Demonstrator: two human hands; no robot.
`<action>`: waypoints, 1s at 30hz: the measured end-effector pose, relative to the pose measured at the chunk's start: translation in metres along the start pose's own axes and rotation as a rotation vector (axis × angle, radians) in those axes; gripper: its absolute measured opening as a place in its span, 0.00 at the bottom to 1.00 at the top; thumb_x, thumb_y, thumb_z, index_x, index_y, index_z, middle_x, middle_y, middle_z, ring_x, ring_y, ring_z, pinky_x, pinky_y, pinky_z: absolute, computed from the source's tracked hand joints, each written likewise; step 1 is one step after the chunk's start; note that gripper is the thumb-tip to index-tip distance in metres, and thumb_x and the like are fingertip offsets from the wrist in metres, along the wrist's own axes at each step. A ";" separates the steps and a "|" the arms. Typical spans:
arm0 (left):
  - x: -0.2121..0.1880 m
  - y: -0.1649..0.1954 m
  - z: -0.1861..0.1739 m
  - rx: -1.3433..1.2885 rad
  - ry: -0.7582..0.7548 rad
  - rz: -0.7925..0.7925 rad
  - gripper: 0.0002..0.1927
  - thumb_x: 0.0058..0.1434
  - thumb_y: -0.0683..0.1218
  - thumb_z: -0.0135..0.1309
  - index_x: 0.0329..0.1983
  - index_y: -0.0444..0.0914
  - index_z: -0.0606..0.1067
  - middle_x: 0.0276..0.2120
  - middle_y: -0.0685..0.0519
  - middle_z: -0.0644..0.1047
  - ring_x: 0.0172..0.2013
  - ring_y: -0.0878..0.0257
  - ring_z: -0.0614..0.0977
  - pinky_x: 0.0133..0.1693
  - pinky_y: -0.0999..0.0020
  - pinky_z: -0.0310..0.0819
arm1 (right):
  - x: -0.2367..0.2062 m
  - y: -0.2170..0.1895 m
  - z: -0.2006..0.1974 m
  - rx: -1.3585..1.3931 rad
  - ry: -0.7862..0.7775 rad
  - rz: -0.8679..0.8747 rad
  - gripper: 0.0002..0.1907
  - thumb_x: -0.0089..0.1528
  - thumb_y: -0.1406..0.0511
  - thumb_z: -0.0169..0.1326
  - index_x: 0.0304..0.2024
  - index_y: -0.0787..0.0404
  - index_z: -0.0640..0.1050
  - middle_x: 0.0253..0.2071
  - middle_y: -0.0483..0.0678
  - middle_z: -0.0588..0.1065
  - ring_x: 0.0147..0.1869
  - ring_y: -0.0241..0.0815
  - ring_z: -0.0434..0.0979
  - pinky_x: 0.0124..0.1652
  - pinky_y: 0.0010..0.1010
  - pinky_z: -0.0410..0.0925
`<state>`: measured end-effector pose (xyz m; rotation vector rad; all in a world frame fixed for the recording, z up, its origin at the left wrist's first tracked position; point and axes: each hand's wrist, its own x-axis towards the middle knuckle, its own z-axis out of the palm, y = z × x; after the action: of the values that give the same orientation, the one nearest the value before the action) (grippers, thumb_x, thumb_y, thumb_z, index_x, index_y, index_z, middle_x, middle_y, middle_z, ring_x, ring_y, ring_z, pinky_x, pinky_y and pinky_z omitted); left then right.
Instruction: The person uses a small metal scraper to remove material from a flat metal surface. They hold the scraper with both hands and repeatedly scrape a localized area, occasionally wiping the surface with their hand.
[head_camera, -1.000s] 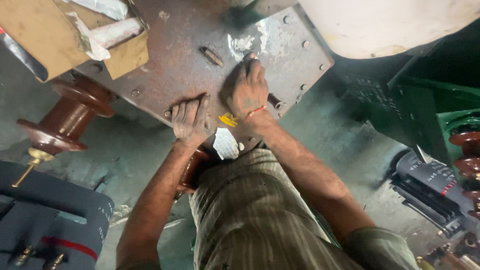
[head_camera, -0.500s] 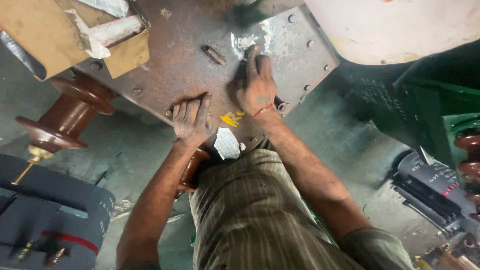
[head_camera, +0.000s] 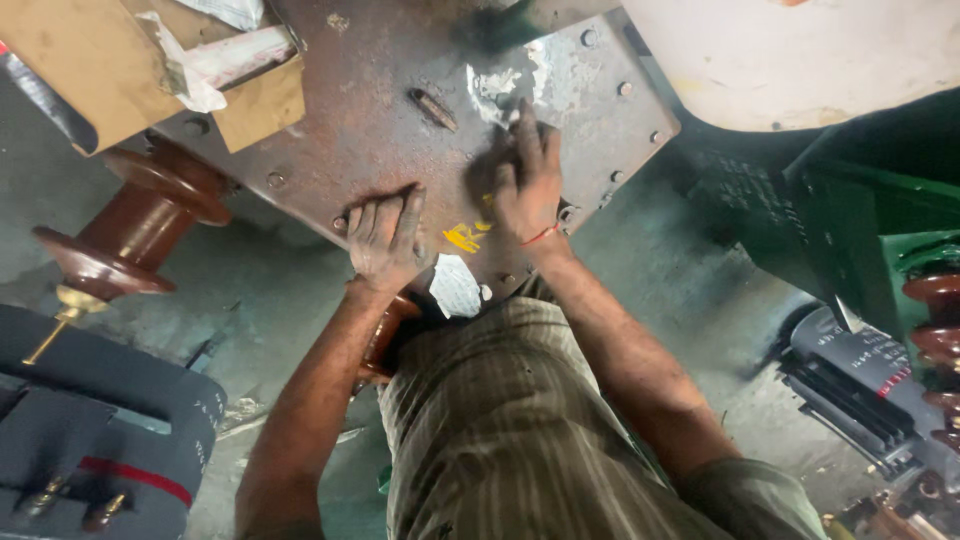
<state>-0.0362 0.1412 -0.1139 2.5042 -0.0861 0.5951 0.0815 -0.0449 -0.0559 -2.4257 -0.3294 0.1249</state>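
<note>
A rusty brown metal plate (head_camera: 370, 130) with bolts along its rim lies in front of me. My left hand (head_camera: 385, 235) rests palm down on the plate's near edge, fingers slightly apart, holding nothing. My right hand (head_camera: 525, 180) presses flat on the plate further in, just below a scraped whitish patch (head_camera: 500, 85); it is motion-blurred, and a dark smudge beside its fingers hides whether anything is under it. A yellow mark (head_camera: 465, 237) and a white patch (head_camera: 455, 285) sit between my wrists. A small dark metal piece (head_camera: 433, 108) lies on the plate beyond.
A brown ceramic insulator (head_camera: 140, 230) sticks out under the plate's left side. A cardboard box (head_camera: 90, 60) with paper sits top left. A large white rounded body (head_camera: 800, 50) is top right, green metal casing (head_camera: 860, 200) at right, dark grey equipment (head_camera: 90, 420) bottom left.
My right hand has slid up the plate away from me, toward the scraped whitish patch. My left hand has stayed in place on the near edge.
</note>
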 end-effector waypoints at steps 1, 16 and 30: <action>-0.001 -0.001 0.001 -0.004 -0.002 0.002 0.25 0.59 0.42 0.53 0.62 0.36 0.75 0.41 0.47 0.74 0.36 0.51 0.76 0.41 0.52 0.69 | -0.001 0.000 0.001 -0.011 -0.012 -0.041 0.46 0.55 0.74 0.52 0.77 0.56 0.58 0.56 0.58 0.66 0.56 0.59 0.75 0.58 0.43 0.73; 0.001 0.000 0.001 -0.004 -0.022 -0.006 0.25 0.59 0.43 0.54 0.62 0.36 0.75 0.40 0.47 0.74 0.35 0.50 0.76 0.41 0.51 0.70 | 0.014 -0.011 0.005 -0.423 -0.313 -0.007 0.53 0.52 0.65 0.60 0.75 0.72 0.50 0.55 0.66 0.66 0.51 0.65 0.73 0.44 0.49 0.73; -0.006 -0.002 0.004 -0.019 -0.066 -0.024 0.27 0.57 0.42 0.54 0.62 0.36 0.75 0.43 0.47 0.75 0.37 0.51 0.76 0.42 0.52 0.70 | 0.000 -0.007 0.021 -0.440 -0.198 -0.082 0.49 0.52 0.63 0.58 0.72 0.78 0.57 0.56 0.64 0.66 0.55 0.62 0.72 0.47 0.44 0.73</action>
<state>-0.0397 0.1403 -0.1199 2.5032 -0.0858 0.4999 0.0763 -0.0270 -0.0674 -2.8346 -0.5987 0.2824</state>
